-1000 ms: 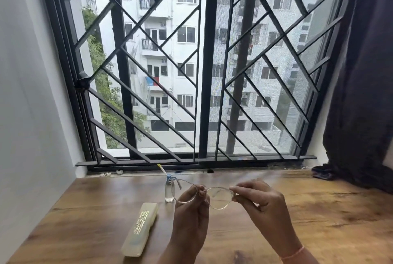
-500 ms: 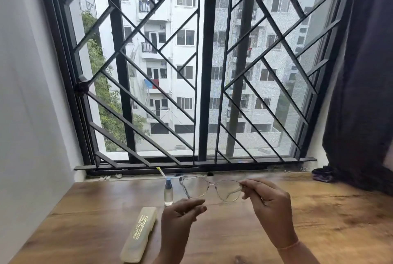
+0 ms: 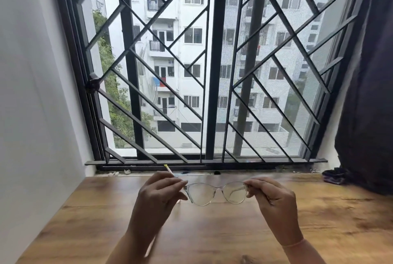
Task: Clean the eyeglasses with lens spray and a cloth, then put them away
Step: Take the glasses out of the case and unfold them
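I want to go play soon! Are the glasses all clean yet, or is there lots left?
Nothing looks finished yet. Right now the left hand and right hand pinch the glasses by their two ends, held up over the wooden table. I cannot tell whether the lenses are clean. Neither hand has a cloth and no case shows, so wiping and putting them away seem left.

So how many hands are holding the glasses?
2. The left hand pinches the left end of the eyeglasses; the right hand pinches the right end. Neither is hidden.
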### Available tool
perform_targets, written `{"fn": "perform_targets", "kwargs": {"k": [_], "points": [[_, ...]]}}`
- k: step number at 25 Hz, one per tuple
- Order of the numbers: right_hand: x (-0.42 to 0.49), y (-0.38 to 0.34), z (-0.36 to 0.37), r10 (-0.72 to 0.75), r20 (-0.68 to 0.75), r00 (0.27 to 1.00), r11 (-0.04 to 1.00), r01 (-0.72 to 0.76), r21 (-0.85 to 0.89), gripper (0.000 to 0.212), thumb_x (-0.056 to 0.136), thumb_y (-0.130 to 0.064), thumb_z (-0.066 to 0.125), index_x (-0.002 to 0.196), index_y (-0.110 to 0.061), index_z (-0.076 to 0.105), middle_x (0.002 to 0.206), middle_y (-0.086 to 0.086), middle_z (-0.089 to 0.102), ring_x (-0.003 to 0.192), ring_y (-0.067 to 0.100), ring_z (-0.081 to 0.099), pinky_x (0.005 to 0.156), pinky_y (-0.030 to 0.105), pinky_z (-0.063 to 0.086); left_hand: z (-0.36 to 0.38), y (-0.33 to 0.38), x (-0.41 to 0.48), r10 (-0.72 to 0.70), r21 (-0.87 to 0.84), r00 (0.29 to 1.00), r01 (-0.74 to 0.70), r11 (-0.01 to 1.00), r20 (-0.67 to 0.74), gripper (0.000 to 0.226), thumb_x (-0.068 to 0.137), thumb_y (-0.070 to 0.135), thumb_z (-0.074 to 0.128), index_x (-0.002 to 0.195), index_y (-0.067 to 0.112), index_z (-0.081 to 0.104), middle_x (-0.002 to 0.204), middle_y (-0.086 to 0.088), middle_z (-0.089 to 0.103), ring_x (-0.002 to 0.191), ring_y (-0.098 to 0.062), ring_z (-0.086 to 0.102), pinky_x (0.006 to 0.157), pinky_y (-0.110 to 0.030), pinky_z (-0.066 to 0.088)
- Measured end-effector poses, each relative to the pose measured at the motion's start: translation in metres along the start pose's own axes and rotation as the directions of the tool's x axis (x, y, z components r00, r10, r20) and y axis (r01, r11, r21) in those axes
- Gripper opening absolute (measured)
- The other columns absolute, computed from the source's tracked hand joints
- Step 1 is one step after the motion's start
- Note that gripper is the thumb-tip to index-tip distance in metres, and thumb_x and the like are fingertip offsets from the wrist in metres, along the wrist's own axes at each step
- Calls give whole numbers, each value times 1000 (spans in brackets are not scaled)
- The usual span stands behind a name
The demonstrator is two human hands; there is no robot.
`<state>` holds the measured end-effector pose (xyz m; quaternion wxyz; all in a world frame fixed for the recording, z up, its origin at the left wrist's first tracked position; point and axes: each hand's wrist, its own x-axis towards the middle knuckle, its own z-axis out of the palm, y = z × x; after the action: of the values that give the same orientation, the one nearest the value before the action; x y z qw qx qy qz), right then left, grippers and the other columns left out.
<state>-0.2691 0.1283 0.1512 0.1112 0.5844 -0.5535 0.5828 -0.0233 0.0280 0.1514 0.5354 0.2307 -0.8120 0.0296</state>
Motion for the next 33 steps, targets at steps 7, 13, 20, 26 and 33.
{"fn": "perform_targets", "kwargs": {"k": [7, 13, 20, 26, 33], "points": [[0, 2, -4, 1, -6, 1000, 1000, -1, 7, 32, 62, 27, 69, 75, -2, 75, 67, 3, 70, 58, 0, 64, 64, 8, 51, 4, 9, 2, 2, -95, 1000, -4, 995, -27, 24, 75, 28, 65, 80, 7, 78, 76, 4, 74, 81, -8, 57, 71, -23, 50], [-1, 4, -5, 14, -35, 999, 1000, -14, -3, 32, 62, 27, 69, 75, -2, 75, 67, 2, 69, 60, -1, 64, 66, 5, 49, 7, 12, 2, -21, -202, 1000, 18, 979, -12, 22, 79, 25, 64, 84, 7, 77, 79, 7, 72, 83, -5, 57, 73, -18, 49], [-2, 7, -4, 22, -32, 999, 1000, -22, 6, 34, 63, 27, 68, 76, -4, 75, 67, 2, 69, 60, 0, 64, 66, 6, 49, 8, 16, 1, -62, -216, 997, 53, 975, -37, 22, 80, 25, 64, 86, 9, 77, 76, 5, 74, 75, -9, 62, 67, -22, 52], [-3, 12, -2, 20, -42, 999, 1000, -20, 6, 36, 62, 29, 67, 76, -4, 74, 67, 2, 69, 62, -1, 64, 68, 5, 49, 14, 17, -6, -169, -320, 985, 152, 935, -29, 17, 77, 16, 68, 88, 6, 77, 84, 2, 75, 73, -5, 71, 61, -26, 58], [-8, 16, -2, -2, -43, 999, 1000, 2, -1, 33, 61, 27, 69, 75, -2, 74, 71, 1, 69, 66, -2, 64, 67, 3, 47, 22, 15, -15, -181, -312, 984, 169, 935, -7, 23, 70, -6, 66, 89, 2, 76, 79, 1, 74, 68, -1, 70, 62, -18, 57]]}}
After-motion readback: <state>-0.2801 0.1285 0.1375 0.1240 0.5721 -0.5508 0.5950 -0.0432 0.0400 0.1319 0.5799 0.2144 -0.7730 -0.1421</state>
